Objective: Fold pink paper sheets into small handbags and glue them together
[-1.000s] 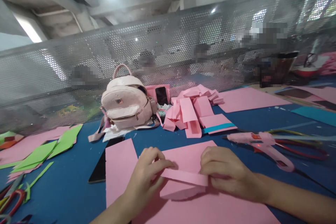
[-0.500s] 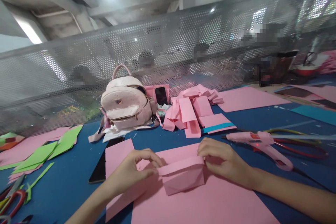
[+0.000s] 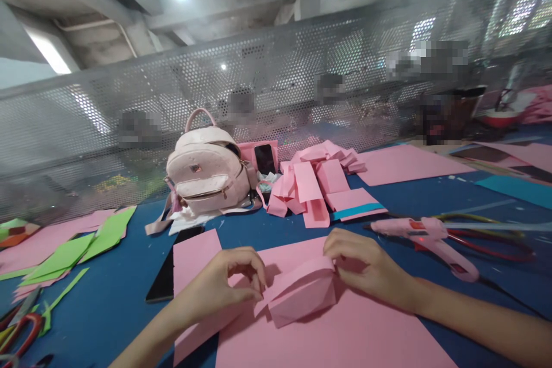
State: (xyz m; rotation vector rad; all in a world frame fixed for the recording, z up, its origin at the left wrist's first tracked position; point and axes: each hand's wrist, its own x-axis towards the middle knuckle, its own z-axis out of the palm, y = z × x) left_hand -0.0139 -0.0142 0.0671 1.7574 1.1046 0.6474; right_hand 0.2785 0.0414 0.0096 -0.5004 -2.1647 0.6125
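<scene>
A folded pink paper piece (image 3: pixel 302 293) stands on a large pink sheet (image 3: pixel 345 339) in front of me. My left hand (image 3: pixel 224 284) has its fingers curled in a pinch at the piece's left end, touching its folded flap. My right hand (image 3: pixel 366 264) is closed on the piece's right end, holding the flap up. A second pink sheet (image 3: pixel 194 259) lies just left of my left hand, partly over a black phone (image 3: pixel 166 276).
A pink glue gun (image 3: pixel 426 236) and scissors (image 3: pixel 491 241) lie to the right. A pale pink backpack (image 3: pixel 207 172), a phone (image 3: pixel 265 158) and a heap of folded pink pieces (image 3: pixel 314 184) sit behind. Green and pink scraps (image 3: pixel 64 253) and red scissors (image 3: pixel 19 328) lie left. A perforated metal screen (image 3: pixel 259 86) backs the blue table (image 3: pixel 112 305).
The pink piece went from lying flat under both hands to standing up as a folded shape. My left hand slid left and curled tighter; my right hand lifted the flap's right end.
</scene>
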